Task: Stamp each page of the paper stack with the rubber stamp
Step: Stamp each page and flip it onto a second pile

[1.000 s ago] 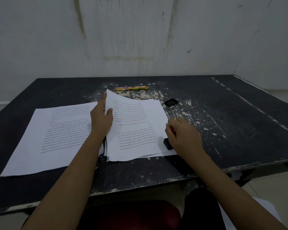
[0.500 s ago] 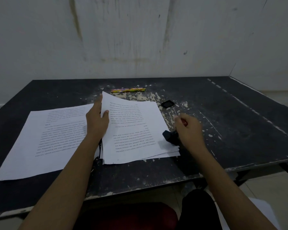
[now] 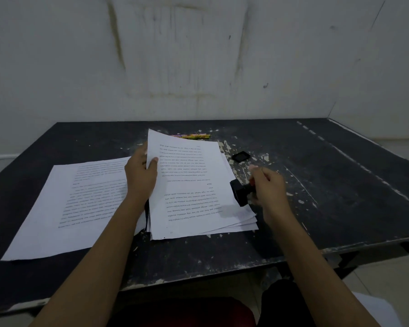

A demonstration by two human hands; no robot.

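The right hand (image 3: 268, 191) has lifted the stamp (image 3: 239, 193) from the near right corner of the stack (image 3: 198, 208) and drawn it right. It now hangs tilted over the stack's right edge, its black base turned left. Whether its lower end touches paper I cannot tell. The right fingers (image 3: 257, 177) are curled round its handle.

The left hand (image 3: 139, 179) has raised the top sheet (image 3: 182, 166) higher, pinching its left edge, so the far left corner stands off the stack.

The sheet's long axis runs away from the person. The pile (image 3: 57, 208) of turned pages lies flat on the tabletop (image 3: 340, 185) just left of that hand. Turning the sheet leftward probably comes next, and it falls to the left hand.
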